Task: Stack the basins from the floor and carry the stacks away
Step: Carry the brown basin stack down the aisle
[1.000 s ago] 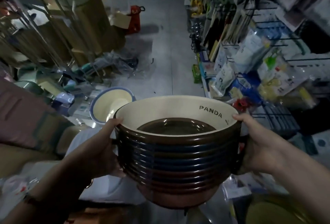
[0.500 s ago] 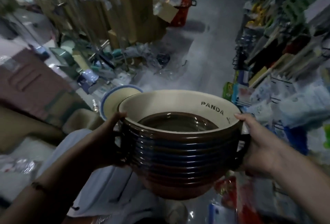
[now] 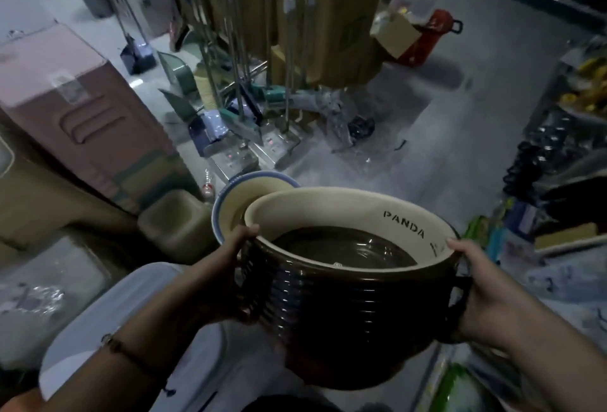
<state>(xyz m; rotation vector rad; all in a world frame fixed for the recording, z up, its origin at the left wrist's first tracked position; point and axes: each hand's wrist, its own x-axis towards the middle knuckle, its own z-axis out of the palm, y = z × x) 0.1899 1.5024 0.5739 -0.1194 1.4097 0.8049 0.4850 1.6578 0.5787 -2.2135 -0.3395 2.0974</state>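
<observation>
I hold a stack of several nested dark brown basins [image 3: 345, 306] in the air, its cream inside marked PANDA. My left hand [image 3: 220, 267] grips the stack's left rim, thumb over the edge. My right hand [image 3: 476, 286] grips the right rim beside a dark handle. The stack tilts slightly down to the right. Behind its left edge a blue-rimmed cream basin [image 3: 230, 194] sits lower down, partly hidden by the stack.
A pink crate [image 3: 75, 109] and cardboard boxes [image 3: 331, 17] stand at the left and back. Mops and dustpans [image 3: 236, 89] crowd the middle. Shelves of goods [image 3: 565, 148] line the right. A red basket [image 3: 427, 37] sits far back. Grey floor [image 3: 443, 135] runs between.
The view has swung left, so the shelves slid to the right edge and the pink crate came into view. The stack stays in both hands and now tilts a little.
</observation>
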